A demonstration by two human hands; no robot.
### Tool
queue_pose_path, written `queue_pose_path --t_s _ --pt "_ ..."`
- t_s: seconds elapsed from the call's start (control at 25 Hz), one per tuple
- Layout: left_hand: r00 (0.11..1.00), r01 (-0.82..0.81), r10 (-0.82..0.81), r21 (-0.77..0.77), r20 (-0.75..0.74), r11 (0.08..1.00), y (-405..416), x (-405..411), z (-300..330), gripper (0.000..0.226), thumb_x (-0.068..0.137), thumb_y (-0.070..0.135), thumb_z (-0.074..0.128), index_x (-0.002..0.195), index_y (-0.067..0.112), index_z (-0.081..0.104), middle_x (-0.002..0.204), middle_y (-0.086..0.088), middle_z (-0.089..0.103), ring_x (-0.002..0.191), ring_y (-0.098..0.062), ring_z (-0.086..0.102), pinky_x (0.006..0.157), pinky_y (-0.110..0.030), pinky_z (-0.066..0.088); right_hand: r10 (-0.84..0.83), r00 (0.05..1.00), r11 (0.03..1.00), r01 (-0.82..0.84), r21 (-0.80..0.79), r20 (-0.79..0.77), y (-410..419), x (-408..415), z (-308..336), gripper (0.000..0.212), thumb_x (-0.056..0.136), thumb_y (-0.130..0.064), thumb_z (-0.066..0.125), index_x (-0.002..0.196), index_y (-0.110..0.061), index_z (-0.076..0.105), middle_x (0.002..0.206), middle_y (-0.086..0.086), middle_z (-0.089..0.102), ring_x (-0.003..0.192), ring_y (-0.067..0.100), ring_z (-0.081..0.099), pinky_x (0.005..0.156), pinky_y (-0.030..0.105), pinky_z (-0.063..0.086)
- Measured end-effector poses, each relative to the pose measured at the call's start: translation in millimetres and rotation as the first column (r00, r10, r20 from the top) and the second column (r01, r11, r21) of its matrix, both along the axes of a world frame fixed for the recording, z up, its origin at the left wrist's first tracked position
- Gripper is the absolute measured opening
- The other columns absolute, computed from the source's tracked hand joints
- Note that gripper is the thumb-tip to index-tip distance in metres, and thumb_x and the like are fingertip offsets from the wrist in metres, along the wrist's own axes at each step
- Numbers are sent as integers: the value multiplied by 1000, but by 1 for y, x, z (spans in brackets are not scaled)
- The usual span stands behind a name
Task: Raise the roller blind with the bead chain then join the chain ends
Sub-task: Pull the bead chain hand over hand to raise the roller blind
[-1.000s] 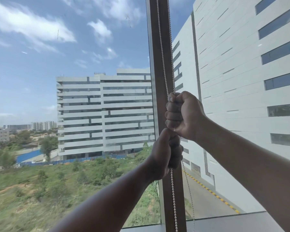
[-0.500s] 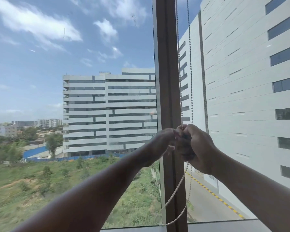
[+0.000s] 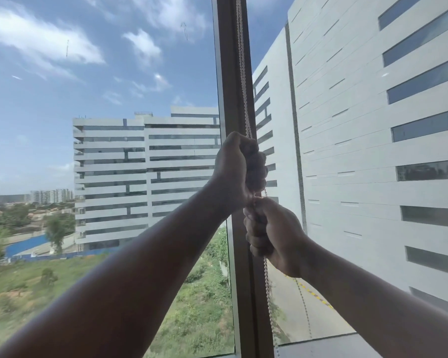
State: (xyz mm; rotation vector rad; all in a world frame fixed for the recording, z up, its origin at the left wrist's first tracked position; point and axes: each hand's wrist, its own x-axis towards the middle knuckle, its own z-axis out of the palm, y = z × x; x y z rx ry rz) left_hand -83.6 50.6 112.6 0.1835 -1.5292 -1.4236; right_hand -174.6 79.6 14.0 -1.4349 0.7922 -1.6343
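Window glass [image 3: 101, 177]: fills the left of the view; no blind fabric shows anywhere in the frame, so how far the blind is raised cannot be told from here.
Left hand [image 3: 239, 169]: the upper of the two, fingers curled tight in a fist round the bead chain, thumb side up, in front of the mullion.
Mullion [image 3: 233, 73]: dark upright post between the two panes; the chain hangs down along its face.
Bead chain [image 3: 241, 60]: long axis vertical; it runs from the top edge straight down into the left fist, passes through both fists and carries on below the right one toward the sill. A second, thinner strand hangs just to the right, lower down.
Right hand [image 3: 272, 233]: directly below the left and touching it, fingers wrapped round the same run of chain, knuckles toward the mullion.
Deciding relation: the hands are stacked on one vertical line, left above, right below, so any pull has to go straight down along the chain.
Nearer hand: the left is closer to the blind's roller above; the right is closer to the loose lower chain.
Stage, as a judgement: hauling hand over hand; joining the ends not yet done.
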Motion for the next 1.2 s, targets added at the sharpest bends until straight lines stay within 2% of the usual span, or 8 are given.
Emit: queue_pose_path --t_s 0.32,0.4,0.52,0.64,0.88,1.04,1.12,1.2 --pt "998 68 -67 46 -7 997 -19 1 -65 26 85 19 32 69 26 13 49 6 15 40 -12 8 40 -14 18 26 999 984 -19 178 -37 6 1 -51 43 102 -23 39 59 -21 40 62 5 14 54 20 7 56 37 6" --pt "996 84 -86 91 21 992 -24 0 -88 28 87 21 33 67 25 14 47 6 17 39 -11 10 39 -14 19 36 991 970 -4 242 -131 7 -4 -68 39 100 -19 37 62 -19 45 59 4 25 53 19 14 56 36 9" --pt "997 78 -81 98 20 992 -31 8 -108 33 90 20 33 58 24 26 45 5 23 37 -12 13 38 -15 21 -57 946 954 146 262 -318 7 -16 -67 32 97 -14 38 81 -14 65 78 9 65 68 19 53 65 35 34" --pt "992 78 -80 34 93 996 -28 13 -109 47 92 21 28 47 22 42 43 7 29 36 -11 15 42 -21 12 -212 953 960 244 134 -218 0 -26 -14 37 95 -17 36 110 -12 70 100 5 74 97 24 61 86 42 35" --pt "989 38 -42 33 143 999 -14 2 -105 28 89 20 34 71 23 12 55 3 12 47 -13 7 43 -22 7 -84 990 991 95 -98 109 7 2 113 33 103 -15 37 115 -9 66 77 8 75 63 22 67 62 32 44" --pt "933 93 -24 -176 359 980 -7 17 -94 31 85 27 36 55 24 38 52 -3 45 49 -19 37 49 -28 28 -125 980 981 146 -128 157 11 7 116 28 111 -15 37 107 -13 65 51 -7 42 44 9 25 44 24 18" --pt "848 84 126 -365 515 927 -3 31 -73 32 80 31 37 59 23 59 68 -7 68 58 -16 56 56 -25 39 -88 984 981 114 -160 158 16 0 116 27 111 -14 36 103 -14 61 48 -8 35 40 8 20 38 22 17" --pt "822 -29 305 -500 481 866 0 41 -39 35 81 32 38 75 19 70 89 -13 77 69 -9 65 61 -17 45 -58 987 983 83 -165 151 20 -6 115 25 111 -13 36 101 -12 59 48 -7 34 38 8 21 35 21 20"
